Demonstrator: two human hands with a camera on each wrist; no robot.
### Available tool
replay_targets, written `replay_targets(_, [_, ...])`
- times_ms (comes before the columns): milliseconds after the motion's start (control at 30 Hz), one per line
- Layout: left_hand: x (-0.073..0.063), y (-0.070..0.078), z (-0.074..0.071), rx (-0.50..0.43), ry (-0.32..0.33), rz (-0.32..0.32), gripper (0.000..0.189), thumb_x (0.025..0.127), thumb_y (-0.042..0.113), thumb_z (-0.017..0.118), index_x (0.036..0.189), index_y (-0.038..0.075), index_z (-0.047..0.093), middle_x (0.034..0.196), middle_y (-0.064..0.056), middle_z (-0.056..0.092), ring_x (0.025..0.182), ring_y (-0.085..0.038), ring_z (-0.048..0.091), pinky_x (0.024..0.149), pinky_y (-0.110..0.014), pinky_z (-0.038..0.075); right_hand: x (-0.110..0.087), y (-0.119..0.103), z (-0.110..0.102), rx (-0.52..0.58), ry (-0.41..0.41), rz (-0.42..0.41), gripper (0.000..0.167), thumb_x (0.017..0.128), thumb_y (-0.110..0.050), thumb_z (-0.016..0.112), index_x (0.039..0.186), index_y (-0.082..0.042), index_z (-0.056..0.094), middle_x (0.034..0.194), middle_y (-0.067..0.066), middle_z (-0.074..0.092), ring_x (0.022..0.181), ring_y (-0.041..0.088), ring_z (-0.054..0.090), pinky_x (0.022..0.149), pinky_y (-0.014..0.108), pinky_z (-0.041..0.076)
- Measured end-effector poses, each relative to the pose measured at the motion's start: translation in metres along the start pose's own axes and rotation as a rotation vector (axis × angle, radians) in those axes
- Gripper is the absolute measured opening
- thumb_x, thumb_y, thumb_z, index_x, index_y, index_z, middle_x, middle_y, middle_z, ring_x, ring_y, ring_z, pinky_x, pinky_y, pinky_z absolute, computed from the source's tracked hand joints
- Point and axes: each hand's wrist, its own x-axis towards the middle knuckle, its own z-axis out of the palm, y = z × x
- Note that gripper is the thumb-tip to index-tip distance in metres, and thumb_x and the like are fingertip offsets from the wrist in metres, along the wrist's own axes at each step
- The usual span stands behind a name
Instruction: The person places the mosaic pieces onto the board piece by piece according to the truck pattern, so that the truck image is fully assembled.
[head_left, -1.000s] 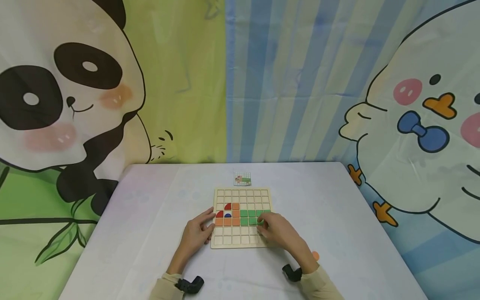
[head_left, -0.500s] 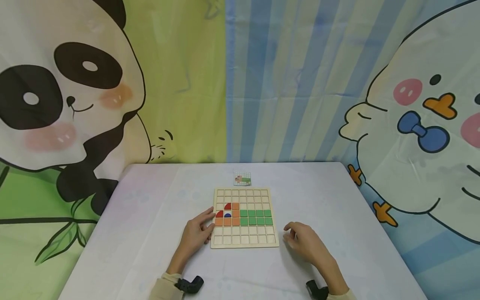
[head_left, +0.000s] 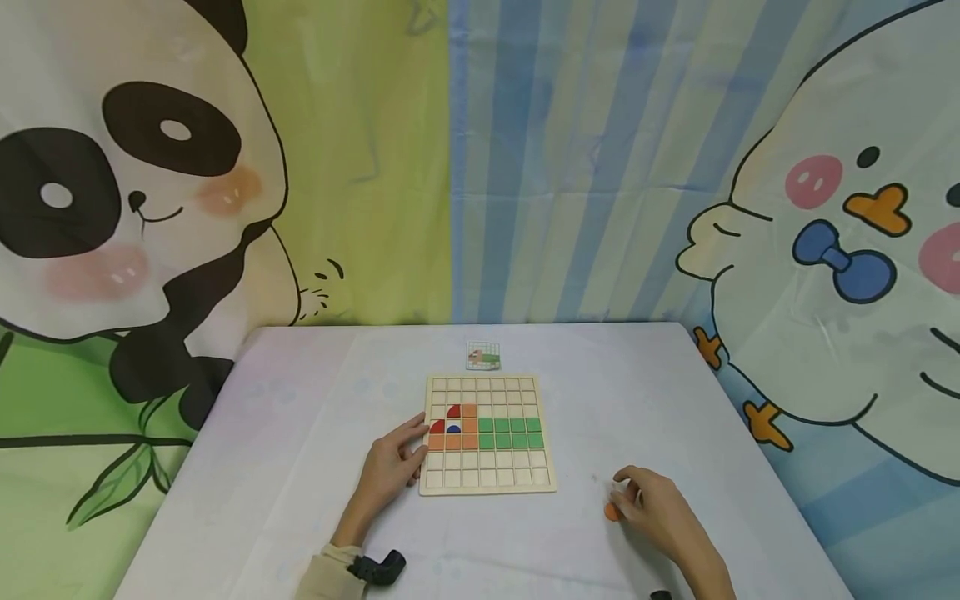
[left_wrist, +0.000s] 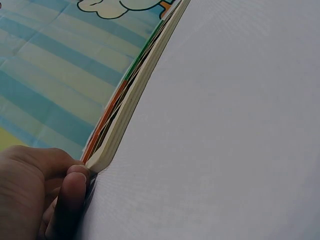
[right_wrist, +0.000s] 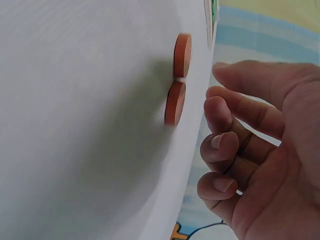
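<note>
A wooden grid board (head_left: 487,479) lies on the white table, with red, orange, green and blue-and-white tiles set in its squares. At its left edge my left hand (head_left: 392,462) holds on with thumb and fingertips, close to the board's corner (left_wrist: 102,159) in the left wrist view. My right hand (head_left: 660,510) hovers right of the board, fingers loosely bent and nothing between them. Beneath it are rounded orange pieces: the right wrist view has one orange piece (right_wrist: 182,56) beside another orange piece (right_wrist: 175,104). In the head view an orange piece (head_left: 612,512) peeks out beside the fingers.
A small picture card (head_left: 483,356) with a coloured grid pattern lies behind the board. The white tabletop (head_left: 315,433) reaches back to a hanging cloth (head_left: 555,167) printed with cartoon animals.
My right hand has left the green tiles at the board's right side and moved right and nearer, over the orange pieces. My left hand stays at the board's left edge.
</note>
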Motion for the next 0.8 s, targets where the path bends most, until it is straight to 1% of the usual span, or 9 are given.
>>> replay_targets(200, [0.0, -0.003, 0.001, -0.007, 0.009, 0.015, 0.044, 0.097, 0.003, 0.074, 0.141, 0.006, 0.068, 0.156, -0.005, 0.061, 0.048, -0.007, 0.058, 0.043, -0.024, 0.052, -0.009, 0.012, -0.001, -0.011, -0.009, -0.003, 0.019, 0.094, -0.022, 0.08, 0.109, -0.01, 0.076, 0.074, -0.008, 0.058, 0.064, 0.005, 0.045, 0.059, 0.023, 0.041])
replay_targets(333, [0.0, -0.003, 0.001, -0.011, 0.014, 0.019, 0.043, 0.097, 0.003, 0.074, 0.14, 0.005, 0.069, 0.157, -0.005, 0.06, 0.048, -0.007, 0.059, 0.044, -0.024, 0.052, -0.013, 0.018, 0.001, -0.003, -0.014, 0.018, 0.019, 0.094, -0.025, 0.082, 0.105, -0.011, 0.076, 0.072, -0.007, 0.056, 0.062, 0.004, 0.044, 0.057, 0.022, 0.04])
replay_targets(467, [0.001, -0.003, 0.001, -0.01, 0.016, 0.011, 0.043, 0.097, 0.003, 0.074, 0.139, 0.006, 0.07, 0.156, -0.004, 0.061, 0.048, -0.009, 0.06, 0.045, -0.024, 0.052, -0.015, 0.021, 0.003, 0.003, -0.011, 0.042, 0.017, 0.09, -0.021, 0.084, 0.103, -0.013, 0.076, 0.071, -0.007, 0.055, 0.06, 0.005, 0.044, 0.055, 0.023, 0.039])
replay_targets(600, [0.0, -0.002, 0.001, -0.016, 0.014, 0.007, 0.043, 0.097, 0.003, 0.074, 0.14, 0.007, 0.07, 0.157, -0.003, 0.06, 0.048, -0.01, 0.06, 0.045, -0.024, 0.052, -0.016, 0.021, 0.004, -0.006, -0.014, 0.072, 0.021, 0.087, -0.016, 0.087, 0.105, -0.012, 0.076, 0.072, -0.005, 0.055, 0.062, 0.008, 0.046, 0.055, 0.023, 0.038])
replay_targets(733, [0.0, -0.001, 0.0, -0.011, 0.008, 0.01, 0.043, 0.098, 0.005, 0.073, 0.14, 0.006, 0.069, 0.157, -0.002, 0.06, 0.049, -0.01, 0.06, 0.046, -0.025, 0.053, -0.016, 0.021, 0.006, -0.006, -0.017, 0.1, 0.023, 0.086, -0.014, 0.087, 0.106, -0.011, 0.076, 0.073, -0.004, 0.056, 0.064, 0.011, 0.048, 0.055, 0.023, 0.038])
replay_targets(800, [0.0, -0.001, 0.0, -0.008, 0.005, 0.014, 0.042, 0.098, 0.006, 0.073, 0.14, 0.006, 0.069, 0.157, -0.001, 0.06, 0.049, -0.01, 0.06, 0.046, -0.026, 0.054, -0.016, 0.022, 0.007, -0.001, -0.013, 0.098, 0.023, 0.086, -0.014, 0.087, 0.106, -0.011, 0.076, 0.073, -0.005, 0.056, 0.064, 0.01, 0.047, 0.055, 0.023, 0.038])
